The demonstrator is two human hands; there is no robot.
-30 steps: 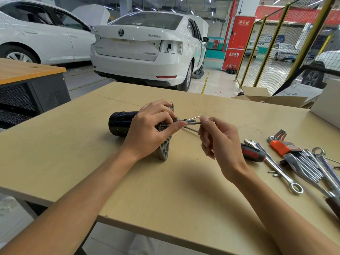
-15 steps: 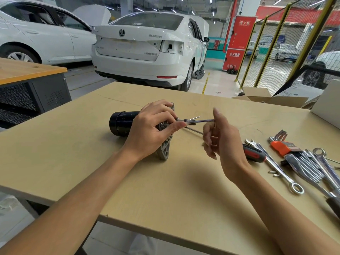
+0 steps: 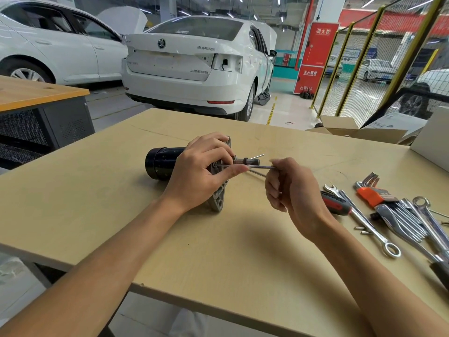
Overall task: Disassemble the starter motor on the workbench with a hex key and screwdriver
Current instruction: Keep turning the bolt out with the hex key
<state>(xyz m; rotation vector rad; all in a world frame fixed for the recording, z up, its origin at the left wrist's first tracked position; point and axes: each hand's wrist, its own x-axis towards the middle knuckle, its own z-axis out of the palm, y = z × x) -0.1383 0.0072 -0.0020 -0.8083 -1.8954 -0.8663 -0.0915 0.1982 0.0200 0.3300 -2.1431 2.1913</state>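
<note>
With the starter motor point(image 3: 165, 164) steadied on the surface point(image 3: 218, 251) by the left hand point(image 3: 201, 171), whose grip is closed round it, and the hex key point(image 3: 257, 167) pinched by the right hand point(image 3: 291, 190), the bolt head could be rounded if the key is tilted.

Reaching in from seven o'clock, left hand point(image 3: 202, 172) curling its fingers, thumb lying straight toward three o'clock. Entering from five o'clock, right hand point(image 3: 295, 190) pinching at its ten o'clock, remaining fingers folding into the palm.
</note>
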